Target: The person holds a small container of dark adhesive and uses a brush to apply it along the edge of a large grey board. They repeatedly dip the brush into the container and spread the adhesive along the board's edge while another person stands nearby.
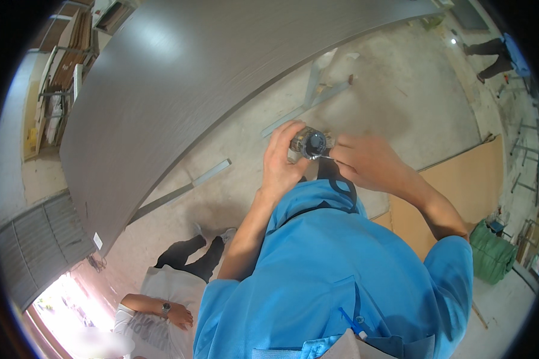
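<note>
My left hand (279, 161) is wrapped round a small jar (297, 139), tilted so that its open mouth faces me. The inside looks dark, with a grey patch in it. Pinched in the fingers of my right hand (365, 160) is a thin pale stick-like tool (324, 157); its tip reaches the jar's lower rim, and its exact kind is unclear. Both hands are in front of my waist, close beside the edge of a large dark grey panel (179, 78), and neither touches it.
Metal support legs (212, 172) show under the panel. At the lower left stands another person in a light shirt (167, 299). A brown board (461, 185) and a green bundle (493, 252) lie to the right. A rack of boards (66, 78) stands far left.
</note>
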`<action>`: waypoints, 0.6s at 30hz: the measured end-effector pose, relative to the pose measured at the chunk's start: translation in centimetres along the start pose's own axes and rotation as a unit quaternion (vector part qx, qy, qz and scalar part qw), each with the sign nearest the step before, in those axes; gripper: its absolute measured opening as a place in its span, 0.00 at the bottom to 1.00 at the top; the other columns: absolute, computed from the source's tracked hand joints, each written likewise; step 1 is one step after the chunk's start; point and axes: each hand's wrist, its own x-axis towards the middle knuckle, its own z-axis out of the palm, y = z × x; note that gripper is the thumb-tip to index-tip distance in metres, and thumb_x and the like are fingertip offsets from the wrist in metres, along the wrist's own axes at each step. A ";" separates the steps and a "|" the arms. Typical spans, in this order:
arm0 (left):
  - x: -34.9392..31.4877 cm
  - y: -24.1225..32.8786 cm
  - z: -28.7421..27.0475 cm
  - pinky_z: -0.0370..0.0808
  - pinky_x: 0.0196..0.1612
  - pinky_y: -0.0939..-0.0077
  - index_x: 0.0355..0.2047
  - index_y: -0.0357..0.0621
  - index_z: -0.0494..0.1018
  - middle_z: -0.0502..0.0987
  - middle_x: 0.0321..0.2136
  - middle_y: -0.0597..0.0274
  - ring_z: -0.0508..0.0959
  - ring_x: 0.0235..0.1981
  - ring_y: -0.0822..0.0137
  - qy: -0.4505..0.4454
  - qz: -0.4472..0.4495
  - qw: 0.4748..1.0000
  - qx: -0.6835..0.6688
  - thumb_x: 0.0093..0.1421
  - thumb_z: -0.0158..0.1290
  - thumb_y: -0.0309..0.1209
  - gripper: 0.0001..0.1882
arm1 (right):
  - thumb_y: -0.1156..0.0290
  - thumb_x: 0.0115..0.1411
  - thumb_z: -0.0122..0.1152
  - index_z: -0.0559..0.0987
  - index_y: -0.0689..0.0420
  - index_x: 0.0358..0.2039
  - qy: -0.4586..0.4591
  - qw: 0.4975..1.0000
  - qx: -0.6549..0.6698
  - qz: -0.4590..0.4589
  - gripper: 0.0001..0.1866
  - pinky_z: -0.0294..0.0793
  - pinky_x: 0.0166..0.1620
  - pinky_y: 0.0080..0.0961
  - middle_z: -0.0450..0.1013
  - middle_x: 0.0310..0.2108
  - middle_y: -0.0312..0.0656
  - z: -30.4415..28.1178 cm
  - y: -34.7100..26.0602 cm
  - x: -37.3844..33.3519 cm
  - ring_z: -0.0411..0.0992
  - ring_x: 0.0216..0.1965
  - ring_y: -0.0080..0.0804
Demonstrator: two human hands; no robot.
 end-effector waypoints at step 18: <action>-3.0 -2.0 -2.0 0.77 0.61 0.62 0.61 0.43 0.74 0.77 0.58 0.50 0.80 0.57 0.52 0.051 -0.110 0.992 -0.035 0.48 0.75 0.21 0.38 | 0.71 0.68 0.64 0.84 0.59 0.47 -0.055 0.943 0.306 0.118 0.10 0.77 0.48 0.34 0.83 0.41 0.46 4.7 0.6 2.3 0.81 0.43 0.42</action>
